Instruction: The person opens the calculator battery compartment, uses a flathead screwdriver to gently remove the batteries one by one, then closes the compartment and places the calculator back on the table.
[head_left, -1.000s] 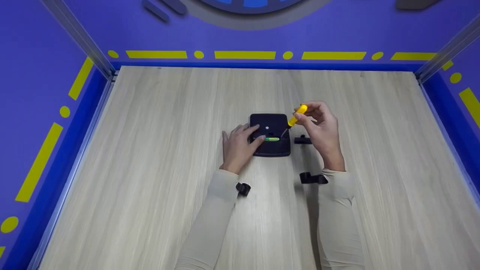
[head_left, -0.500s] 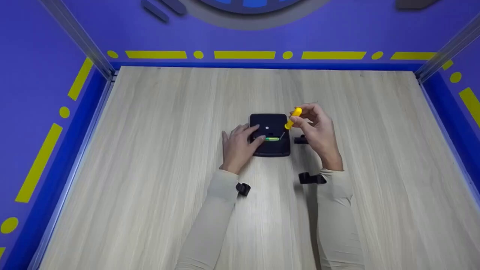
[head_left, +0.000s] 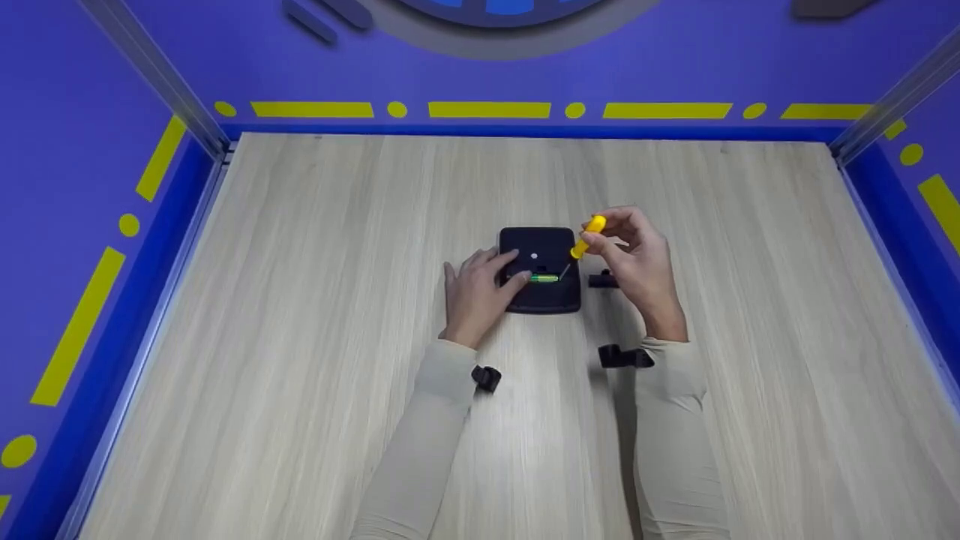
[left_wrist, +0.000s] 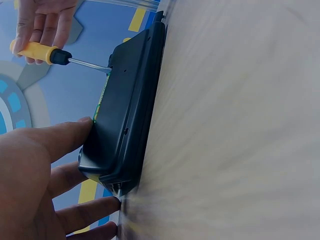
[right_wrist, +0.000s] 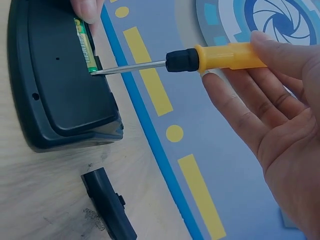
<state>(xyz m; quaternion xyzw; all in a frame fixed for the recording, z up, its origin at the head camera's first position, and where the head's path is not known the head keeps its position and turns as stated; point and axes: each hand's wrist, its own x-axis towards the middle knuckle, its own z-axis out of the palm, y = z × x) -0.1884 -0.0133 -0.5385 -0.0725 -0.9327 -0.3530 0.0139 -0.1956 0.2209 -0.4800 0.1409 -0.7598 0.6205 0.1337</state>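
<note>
Right hand point(head_left: 641, 259) is pinching a yellow-handled screwdriver point(right_wrist: 182, 60), its tip resting at one end of a green battery point(right_wrist: 84, 47) in a black device point(head_left: 551, 298) on the surface point(head_left: 300, 300), while the left hand point(head_left: 476, 289), fingers extended, is touching the device.

Left hand point(head_left: 480, 292): at left side of the device point(head_left: 555, 259), thumb resting on top.
Right hand point(head_left: 649, 262): right of the device, thumb and fingers pinching.
Arms point(head_left: 412, 442): both on the device's near side.
</note>
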